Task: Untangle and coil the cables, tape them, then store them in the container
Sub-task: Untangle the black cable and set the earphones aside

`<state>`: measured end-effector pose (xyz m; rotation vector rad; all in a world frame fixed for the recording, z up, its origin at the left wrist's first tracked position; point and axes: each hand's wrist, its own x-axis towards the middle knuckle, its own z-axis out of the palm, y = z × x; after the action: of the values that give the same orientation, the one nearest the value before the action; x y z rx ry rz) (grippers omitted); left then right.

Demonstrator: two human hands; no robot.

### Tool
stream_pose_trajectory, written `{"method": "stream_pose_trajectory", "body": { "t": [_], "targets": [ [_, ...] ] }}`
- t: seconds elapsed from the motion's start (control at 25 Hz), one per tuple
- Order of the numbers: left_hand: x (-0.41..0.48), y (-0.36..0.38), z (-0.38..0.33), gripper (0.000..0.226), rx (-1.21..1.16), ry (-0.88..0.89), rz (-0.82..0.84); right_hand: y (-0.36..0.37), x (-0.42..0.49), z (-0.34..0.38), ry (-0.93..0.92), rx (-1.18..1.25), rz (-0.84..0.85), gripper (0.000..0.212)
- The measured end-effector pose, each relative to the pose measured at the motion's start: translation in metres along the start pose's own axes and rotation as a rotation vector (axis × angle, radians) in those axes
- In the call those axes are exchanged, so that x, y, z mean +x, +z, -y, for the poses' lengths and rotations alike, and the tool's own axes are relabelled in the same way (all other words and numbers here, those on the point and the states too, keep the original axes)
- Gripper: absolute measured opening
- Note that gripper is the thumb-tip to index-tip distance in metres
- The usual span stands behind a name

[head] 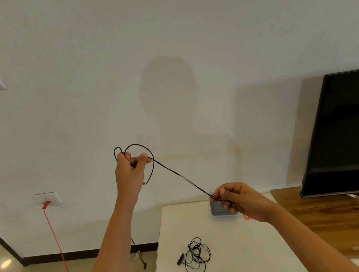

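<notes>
Black screen (351, 131), one: right of frame, tilted back, standing on a wood top (322, 219), one.

White surface (236, 265), one: low centre, bears the loose items.

Hands, two, both raised above the surface. Left hand (128, 170): fingers curled round two small loops, thumb and forefinger pinching them together. Right hand (239, 201): lower, thumb and fingertips pinching the far bend of the same run.

Container (218, 211), one: grey, at the back of the surface, partly hidden behind the right hand. Contents cannot be told.

Black cables, two.
- Held cable (179, 174): in the air, doubled and taut between the hands, with one short end hanging beside the left wrist.
- Tangle (196, 255): lying loose near the front of the surface, well apart from the container, untouched.

Red cord (58, 243), one: runs from a wall socket (48, 198) to the floor. Probably not part of the job.

Red scrap (246, 217), one: just under the right wrist, too small to identify. It may be the tape.

Handling, as judged:
- The cable looks thin, light and limp with some spring, so loops should slip unless pinched at the crossing.
- Best hold is at the gathered loops and near a plug, likely the only stiff part.
- The tangle looks prone to snag, so tease it rather than tug.
</notes>
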<state>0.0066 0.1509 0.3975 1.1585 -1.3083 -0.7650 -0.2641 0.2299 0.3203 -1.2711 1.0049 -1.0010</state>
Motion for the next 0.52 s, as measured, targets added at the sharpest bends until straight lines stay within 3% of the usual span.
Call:
{"method": "stream_pose_trajectory", "body": {
  "t": [0.24, 0.52],
  "targets": [
    [-0.0012, 0.0013, -0.0006, 0.028, 0.010, 0.006, 0.000, 0.0020, 0.0013, -0.0005, 0.001, -0.023, -0.056, 0.015],
    [-0.0023, 0.0030, 0.0013, 0.028, 0.009, 0.003, 0.009, -0.0003, 0.0043, -0.0055, -0.080, 0.106, -0.220, 0.019]
  ]
}}
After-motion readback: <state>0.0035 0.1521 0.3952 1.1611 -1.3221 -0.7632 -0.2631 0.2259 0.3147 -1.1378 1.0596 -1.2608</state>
